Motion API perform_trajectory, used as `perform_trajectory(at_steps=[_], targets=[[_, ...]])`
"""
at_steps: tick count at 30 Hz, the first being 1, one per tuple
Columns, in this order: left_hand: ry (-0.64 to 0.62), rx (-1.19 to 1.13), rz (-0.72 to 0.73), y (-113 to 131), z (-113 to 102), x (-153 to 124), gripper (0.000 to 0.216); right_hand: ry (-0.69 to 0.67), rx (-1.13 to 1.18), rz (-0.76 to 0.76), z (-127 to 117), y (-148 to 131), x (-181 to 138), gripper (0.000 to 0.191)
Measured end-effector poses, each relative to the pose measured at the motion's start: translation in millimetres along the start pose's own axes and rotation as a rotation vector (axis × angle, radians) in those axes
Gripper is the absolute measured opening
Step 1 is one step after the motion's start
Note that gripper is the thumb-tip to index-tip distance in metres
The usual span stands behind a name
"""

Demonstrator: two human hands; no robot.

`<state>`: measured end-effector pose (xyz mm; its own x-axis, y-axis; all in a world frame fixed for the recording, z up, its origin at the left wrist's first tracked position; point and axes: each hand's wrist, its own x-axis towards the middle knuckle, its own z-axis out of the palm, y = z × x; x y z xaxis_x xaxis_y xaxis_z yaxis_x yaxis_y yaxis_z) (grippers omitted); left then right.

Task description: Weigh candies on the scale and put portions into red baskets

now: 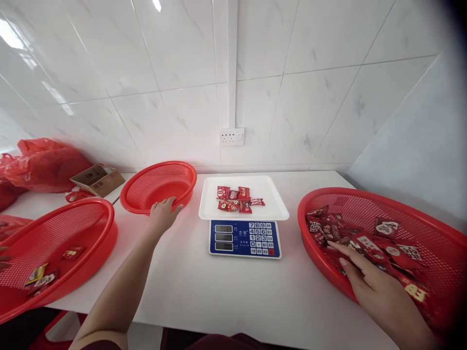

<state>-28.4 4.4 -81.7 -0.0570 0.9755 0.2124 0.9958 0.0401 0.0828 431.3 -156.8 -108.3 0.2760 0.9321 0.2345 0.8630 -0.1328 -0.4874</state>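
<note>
My left hand (163, 216) is closed over the near rim of a round red plastic basket (166, 170), fingers inside and thumb lying along the edge. I see no packets in that basket. At the right, my right hand (375, 287) reaches into a larger red basket (365, 193) of small red snack packets (372, 245). Its fingers are stretched out over the packets, thumb apart, and nothing shows in its grasp. Between the two hands stands a digital scale (244, 239). Several red packets (233, 194) lie in a loose group on its white tray (272, 204).
Another red basket (105, 218) with a few packets stands at the left, where another person's hand (4, 257) shows at the frame edge. Behind it are an open cardboard box (104, 182) and red plastic bags (51, 165). A socket (232, 137) is on the tiled wall.
</note>
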Motion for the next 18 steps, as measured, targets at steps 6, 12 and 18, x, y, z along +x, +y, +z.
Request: perform_trajectory(at_steps=[6,12,18], targets=[[0.049,-0.251,0.181,45,-9,0,0.045,-0.017,-0.01,0.035,0,-2,-1,0.043],[-0.118,-0.435,0.556,110,-6,10,0.041,0.005,0.028,0.009,-1,-4,-2,0.043],[-0.27,-0.349,0.707,137,-2,16,0.035,-0.015,0.034,0.025,-5,-8,-2,0.043]])
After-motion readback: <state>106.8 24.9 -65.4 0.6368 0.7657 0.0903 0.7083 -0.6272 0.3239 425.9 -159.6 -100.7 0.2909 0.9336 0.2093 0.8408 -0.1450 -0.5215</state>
